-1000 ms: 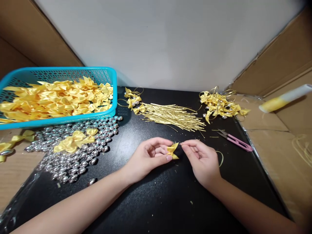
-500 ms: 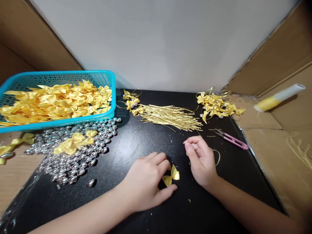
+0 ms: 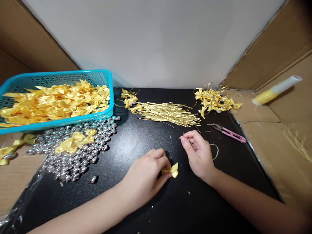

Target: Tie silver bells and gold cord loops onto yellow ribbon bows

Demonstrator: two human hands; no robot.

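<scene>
My left hand [image 3: 146, 174] lies low on the black mat [image 3: 136, 208], its fingers pinched on a small yellow satin bow [image 3: 172, 170] that touches the mat. Just to the right, my right hand [image 3: 198, 153] is closed in a pinch on a thin gold cord [image 3: 215, 152], whose loop curls out on the mat beside the palm. The two hands are a short gap apart.
A blue basket [image 3: 107, 79] of yellow bows stands at the back left, with a heap of silver beads [image 3: 80, 156] and a few bows in front of it. Cut gold cords [image 3: 170, 113] lie at the back centre, finished bows [image 3: 214, 100] back right, pink snips [image 3: 229, 132] right. Cardboard walls flank both sides.
A second ago both hands held the bow together above the mat. My left hand then brought the bow down to the mat and pinched it; my right hand drew away with the cord.
</scene>
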